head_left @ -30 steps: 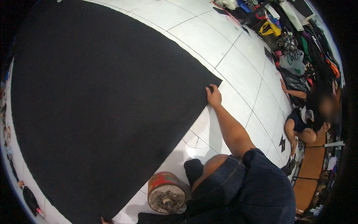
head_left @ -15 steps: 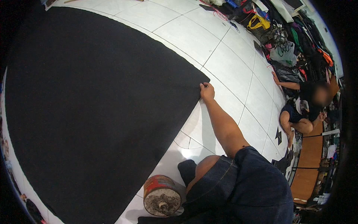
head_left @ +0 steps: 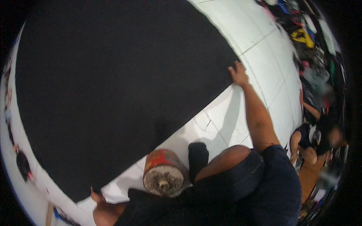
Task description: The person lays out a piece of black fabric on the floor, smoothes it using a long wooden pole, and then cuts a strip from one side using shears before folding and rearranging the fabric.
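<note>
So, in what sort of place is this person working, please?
Probably a workroom, perhaps for cutting sheet material: a large black sheet lies spread over a white tiled floor, and a crowded pile of mixed things runs along the right side.

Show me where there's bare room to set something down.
White tiled floor lies bare between the wide, flat black sheet and the multicoloured heap at the right. A smaller bare wedge lies between the sheet, bare right forearm and bent knee. Crowded: the heap, and the strip holding the round, red-sided container.
</note>
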### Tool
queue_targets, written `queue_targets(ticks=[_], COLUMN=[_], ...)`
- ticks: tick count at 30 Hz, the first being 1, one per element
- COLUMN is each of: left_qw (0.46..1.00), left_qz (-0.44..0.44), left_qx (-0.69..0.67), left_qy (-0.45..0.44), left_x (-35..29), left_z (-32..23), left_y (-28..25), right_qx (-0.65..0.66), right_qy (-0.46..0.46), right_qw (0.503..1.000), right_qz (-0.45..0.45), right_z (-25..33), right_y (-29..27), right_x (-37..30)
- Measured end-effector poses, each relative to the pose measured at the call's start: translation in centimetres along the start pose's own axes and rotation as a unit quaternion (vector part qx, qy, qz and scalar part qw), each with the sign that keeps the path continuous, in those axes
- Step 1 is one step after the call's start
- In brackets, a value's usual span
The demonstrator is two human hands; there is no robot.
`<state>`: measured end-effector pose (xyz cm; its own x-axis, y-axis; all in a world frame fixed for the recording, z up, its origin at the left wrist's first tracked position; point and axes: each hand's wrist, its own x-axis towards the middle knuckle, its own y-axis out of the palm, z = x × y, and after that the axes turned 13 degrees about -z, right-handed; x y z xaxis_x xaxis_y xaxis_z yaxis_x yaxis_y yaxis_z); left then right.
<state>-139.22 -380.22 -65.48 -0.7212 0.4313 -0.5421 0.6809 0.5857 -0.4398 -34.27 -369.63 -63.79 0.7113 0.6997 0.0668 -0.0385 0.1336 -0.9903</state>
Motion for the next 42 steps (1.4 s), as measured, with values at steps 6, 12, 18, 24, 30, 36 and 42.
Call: queue_targets(ticks=[6,12,18,24,30,36,42], left_qw=[0.988,0.981,0.966,0.908,0.829,0.820,0.821], left_qz=[-0.129,-0.169,-0.225,-0.168,-0.024,-0.144,-0.280], left_qx=[0.041,-0.095,-0.053,-0.385,-0.558,-0.546,-0.482], left_qy=[0.075,-0.011,0.117,-0.003,0.030,0.100,0.124], left_x=[-1.8,-3.1,-5.6,-8.2,-8.1,-5.4,3.6], left_z=[0.0,0.4,0.0,-2.6,-4.9,-9.2,-13.0], left_y=[0.2,2.9,3.7,5.9,5.6,2.4,-10.0], right_qx=[-0.102,0.120,0.057,-0.124,-0.213,-0.269,-0.320], right_qy=[-0.058,-0.416,-0.456,-0.424,-0.375,-0.382,-0.348], right_qw=[0.992,0.901,0.878,0.821,0.749,0.732,0.731], right_qz=[-0.042,0.009,0.136,0.363,0.502,0.495,0.493], right_z=[2.5,22.0,24.2,28.2,33.7,31.3,35.2], right_y=[-2.5,-7.4,-6.0,-10.7,-13.7,-11.3,-13.4], right_x=[-0.3,-18.7,-22.9,-20.1,-20.9,-18.7,-21.6])
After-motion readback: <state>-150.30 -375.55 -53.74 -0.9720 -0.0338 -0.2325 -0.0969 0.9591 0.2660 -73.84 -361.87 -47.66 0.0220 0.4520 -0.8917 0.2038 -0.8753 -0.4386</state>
